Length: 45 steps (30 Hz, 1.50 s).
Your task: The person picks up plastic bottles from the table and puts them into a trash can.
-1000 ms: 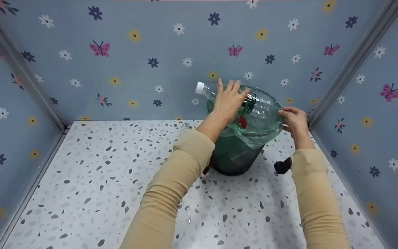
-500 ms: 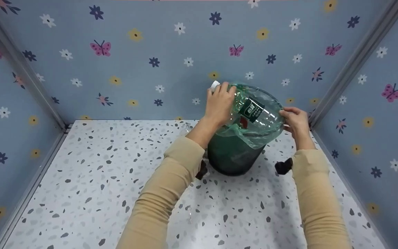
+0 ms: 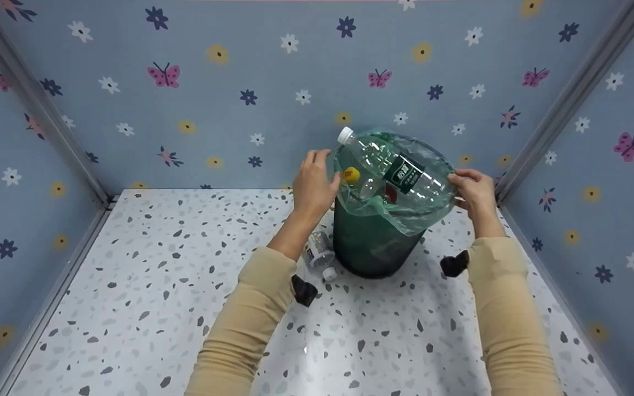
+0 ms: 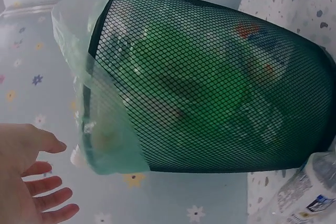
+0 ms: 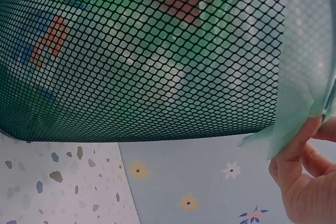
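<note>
A black mesh bin lined with a green plastic bag stands at the back right of the table. A large clear bottle with a white cap lies across the bin's mouth. My left hand hovers just left of the rim, fingers relaxed and holding nothing; the left wrist view shows this left hand apart from the bin. My right hand pinches the bag's edge at the right rim. In the right wrist view its fingers pinch the bag beside the mesh bin.
A small clear bottle lies on the speckled table against the bin's left foot, also seen as a small bottle in the left wrist view. Flowered blue walls close the back and both sides. A yellow-capped item sits inside the bin.
My left hand let go of the large bottle and drew back to the left. The bottle now rests across the bin's mouth. The right hand stays on the bag's edge.
</note>
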Each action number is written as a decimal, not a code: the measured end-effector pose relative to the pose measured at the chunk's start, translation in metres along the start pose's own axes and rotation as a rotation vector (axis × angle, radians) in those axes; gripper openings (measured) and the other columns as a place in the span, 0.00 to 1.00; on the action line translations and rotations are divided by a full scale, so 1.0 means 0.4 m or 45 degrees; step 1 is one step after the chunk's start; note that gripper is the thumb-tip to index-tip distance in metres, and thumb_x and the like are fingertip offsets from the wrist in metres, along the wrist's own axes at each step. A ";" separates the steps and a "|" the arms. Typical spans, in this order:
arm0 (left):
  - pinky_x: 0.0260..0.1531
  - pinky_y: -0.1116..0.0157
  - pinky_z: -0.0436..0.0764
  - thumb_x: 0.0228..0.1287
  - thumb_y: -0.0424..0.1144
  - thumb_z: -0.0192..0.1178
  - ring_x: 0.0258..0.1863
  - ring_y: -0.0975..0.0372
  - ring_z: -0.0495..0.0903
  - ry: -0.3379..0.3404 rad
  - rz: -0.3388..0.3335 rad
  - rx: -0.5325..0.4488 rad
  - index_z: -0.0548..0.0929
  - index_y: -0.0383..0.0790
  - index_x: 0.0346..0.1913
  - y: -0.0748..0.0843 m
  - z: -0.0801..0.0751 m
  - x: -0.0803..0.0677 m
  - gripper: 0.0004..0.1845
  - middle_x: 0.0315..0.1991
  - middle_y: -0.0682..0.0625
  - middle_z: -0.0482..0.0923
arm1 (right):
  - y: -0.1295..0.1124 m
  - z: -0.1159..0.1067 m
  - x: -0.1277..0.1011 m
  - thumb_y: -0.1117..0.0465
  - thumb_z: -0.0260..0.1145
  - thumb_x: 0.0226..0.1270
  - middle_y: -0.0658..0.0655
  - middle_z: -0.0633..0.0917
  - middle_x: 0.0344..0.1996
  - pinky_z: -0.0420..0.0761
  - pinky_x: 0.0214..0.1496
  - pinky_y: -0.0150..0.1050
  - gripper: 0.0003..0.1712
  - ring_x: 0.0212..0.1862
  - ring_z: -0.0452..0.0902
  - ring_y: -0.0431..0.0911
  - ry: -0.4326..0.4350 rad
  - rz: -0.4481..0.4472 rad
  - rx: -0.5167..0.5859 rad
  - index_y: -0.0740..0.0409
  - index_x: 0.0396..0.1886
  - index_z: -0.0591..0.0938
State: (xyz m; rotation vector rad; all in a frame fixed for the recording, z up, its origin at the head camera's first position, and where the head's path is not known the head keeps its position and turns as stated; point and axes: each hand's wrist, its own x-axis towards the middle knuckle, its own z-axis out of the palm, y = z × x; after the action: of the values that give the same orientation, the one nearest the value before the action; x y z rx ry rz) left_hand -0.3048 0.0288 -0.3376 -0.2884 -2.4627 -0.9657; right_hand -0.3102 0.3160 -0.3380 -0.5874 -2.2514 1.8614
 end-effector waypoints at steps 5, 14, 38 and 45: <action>0.43 0.60 0.73 0.55 0.36 0.60 0.48 0.54 0.72 0.026 -0.142 -0.140 0.72 0.34 0.54 -0.056 0.021 -0.034 0.23 0.48 0.42 0.72 | 0.002 -0.002 0.001 0.60 0.59 0.61 0.53 0.73 0.35 0.75 0.28 0.31 0.18 0.29 0.74 0.40 0.007 -0.003 0.006 0.62 0.50 0.72; 0.45 0.57 0.70 0.55 0.36 0.60 0.46 0.51 0.71 -0.043 -0.356 -0.273 0.70 0.30 0.54 -0.147 0.092 -0.106 0.24 0.46 0.39 0.70 | 0.005 0.002 0.001 0.59 0.59 0.61 0.53 0.73 0.36 0.73 0.25 0.29 0.20 0.29 0.74 0.40 0.026 -0.011 -0.002 0.62 0.52 0.72; 0.52 0.59 0.67 0.52 0.57 0.58 0.53 0.44 0.67 -0.165 -0.932 -0.437 0.51 0.20 0.62 -0.322 0.322 -0.234 0.50 0.53 0.28 0.64 | 0.006 0.006 0.003 0.60 0.59 0.61 0.54 0.73 0.36 0.73 0.24 0.29 0.16 0.29 0.74 0.40 0.037 -0.032 -0.008 0.61 0.47 0.73; 0.50 0.57 0.69 0.54 0.51 0.58 0.50 0.48 0.70 -0.306 -1.097 -0.560 0.51 0.23 0.62 -0.270 0.277 -0.252 0.44 0.53 0.31 0.65 | 0.004 0.004 -0.001 0.61 0.59 0.61 0.52 0.73 0.35 0.75 0.29 0.32 0.15 0.30 0.74 0.41 0.028 -0.024 0.004 0.60 0.47 0.73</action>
State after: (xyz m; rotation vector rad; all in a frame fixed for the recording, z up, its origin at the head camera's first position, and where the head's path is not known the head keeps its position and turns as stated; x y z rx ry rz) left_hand -0.2955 0.0236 -0.5219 0.6158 -2.5730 -1.9162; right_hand -0.3101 0.3147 -0.3399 -0.5808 -2.2326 1.8400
